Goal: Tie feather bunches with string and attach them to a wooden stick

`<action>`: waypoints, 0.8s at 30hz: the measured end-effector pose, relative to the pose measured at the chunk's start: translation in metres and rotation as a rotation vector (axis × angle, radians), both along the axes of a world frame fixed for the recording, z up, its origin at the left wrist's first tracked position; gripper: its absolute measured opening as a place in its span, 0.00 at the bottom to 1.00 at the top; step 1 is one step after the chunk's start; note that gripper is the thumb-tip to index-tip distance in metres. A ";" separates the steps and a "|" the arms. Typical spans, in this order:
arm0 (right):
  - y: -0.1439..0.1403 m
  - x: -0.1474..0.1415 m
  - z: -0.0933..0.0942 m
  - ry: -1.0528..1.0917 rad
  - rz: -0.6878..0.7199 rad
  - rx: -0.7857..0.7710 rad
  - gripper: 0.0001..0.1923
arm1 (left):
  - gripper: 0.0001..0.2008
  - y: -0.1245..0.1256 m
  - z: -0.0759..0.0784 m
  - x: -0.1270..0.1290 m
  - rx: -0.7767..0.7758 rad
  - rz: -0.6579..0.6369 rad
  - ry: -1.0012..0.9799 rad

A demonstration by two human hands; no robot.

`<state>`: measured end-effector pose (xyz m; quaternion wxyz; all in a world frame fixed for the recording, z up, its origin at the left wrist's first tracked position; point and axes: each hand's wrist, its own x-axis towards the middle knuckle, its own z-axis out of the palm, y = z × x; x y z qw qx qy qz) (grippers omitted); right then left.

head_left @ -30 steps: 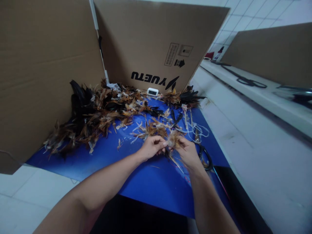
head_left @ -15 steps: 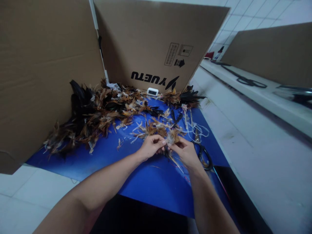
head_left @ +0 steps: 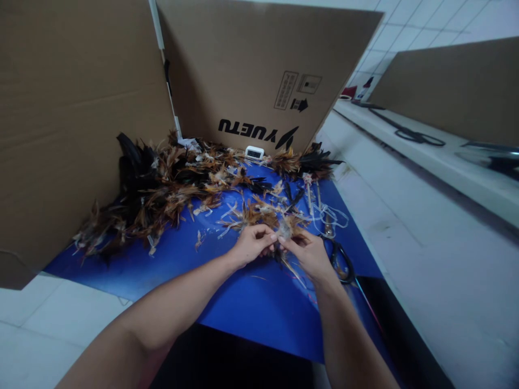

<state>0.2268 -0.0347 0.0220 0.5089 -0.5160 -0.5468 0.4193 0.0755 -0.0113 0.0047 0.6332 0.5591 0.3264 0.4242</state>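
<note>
Two hands meet right over the middle of the blue sheet point(head_left: 251, 302), both working on one little feather bundle point(head_left: 285, 231). It's a scruffy tuft, mostly tan and rusty brown with a pale fluffy bit at the base and a couple of dark thin quills poking down toward the sheet. The left hand point(head_left: 251, 246) is curled with its fingertips pressed together on the bundle's left side, and the right hand point(head_left: 310, 254) pinches it from the right, thumb and forefinger closed on that pale base. So the bundle sits just above the sheet, between the two hands. Just beside the right hand lie black-handled scissors point(head_left: 340, 262) and some loose white string point(head_left: 330, 216). Further back there's a big messy pile of feathers point(head_left: 162, 183), black and brown mixed, running along the foot of the cardboard walls point(head_left: 243, 70). A small white gadget point(head_left: 254, 153) sits against the cardboard.
</note>
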 end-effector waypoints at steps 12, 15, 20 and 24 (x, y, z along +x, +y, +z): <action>-0.002 -0.003 0.006 -0.047 0.011 0.024 0.12 | 0.16 0.000 -0.001 -0.001 0.022 -0.009 -0.003; -0.002 -0.002 0.005 -0.050 0.011 0.016 0.13 | 0.16 0.000 -0.001 0.000 0.020 -0.008 -0.003; -0.001 -0.001 0.003 -0.051 0.019 0.019 0.12 | 0.16 0.000 0.000 0.000 0.020 -0.001 0.009; -0.001 0.001 0.000 -0.050 0.019 0.020 0.11 | 0.16 0.000 0.001 -0.001 0.012 -0.001 0.015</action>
